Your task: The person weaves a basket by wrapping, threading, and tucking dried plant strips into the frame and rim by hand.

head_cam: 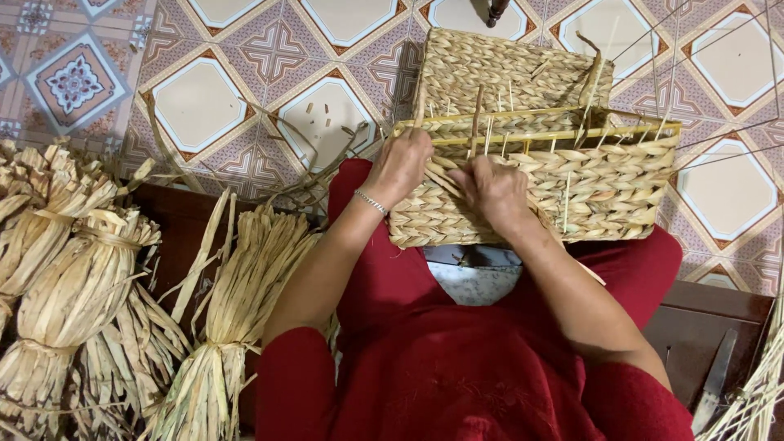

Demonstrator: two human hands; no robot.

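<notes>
Several tied straw bundles (77, 294) lie at lower left. At frame centre, the left hand (400, 167) and right hand (494, 192) pinch one strand (grip seemingly closed) against the woven basket (572, 180) on the lap; keep each pass taut and snug.

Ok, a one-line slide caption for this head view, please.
Both hands, left hand and right hand, work straw strands on a rectangular woven straw basket over a red-clothed lap, tied dried-straw bundles alongside.
</notes>
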